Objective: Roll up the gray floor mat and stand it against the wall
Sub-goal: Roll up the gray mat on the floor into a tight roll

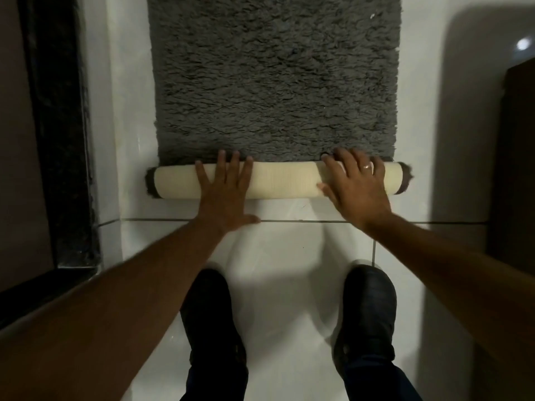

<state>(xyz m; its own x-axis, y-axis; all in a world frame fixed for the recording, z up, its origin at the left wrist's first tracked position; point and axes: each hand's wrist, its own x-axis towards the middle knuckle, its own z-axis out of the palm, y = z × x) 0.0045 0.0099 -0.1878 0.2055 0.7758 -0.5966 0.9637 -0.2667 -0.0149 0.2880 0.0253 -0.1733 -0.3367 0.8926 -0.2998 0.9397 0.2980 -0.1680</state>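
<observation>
The gray shaggy floor mat (275, 76) lies flat on white floor tiles and runs away from me. Its near end is wound into a tight roll (285, 179) that shows the cream backing, with gray pile sticking out at both ends. My left hand (224, 195) lies flat on the left half of the roll, fingers spread and pointing forward. My right hand (354, 185), with a ring on one finger, presses palm-down on the right half. Neither hand closes around the roll.
My two black shoes (212, 316) (367, 311) stand on the white tiles just behind the roll. A dark stone threshold (62, 134) runs along the left beside a brown surface. A dark brown panel (512, 169) stands at the right.
</observation>
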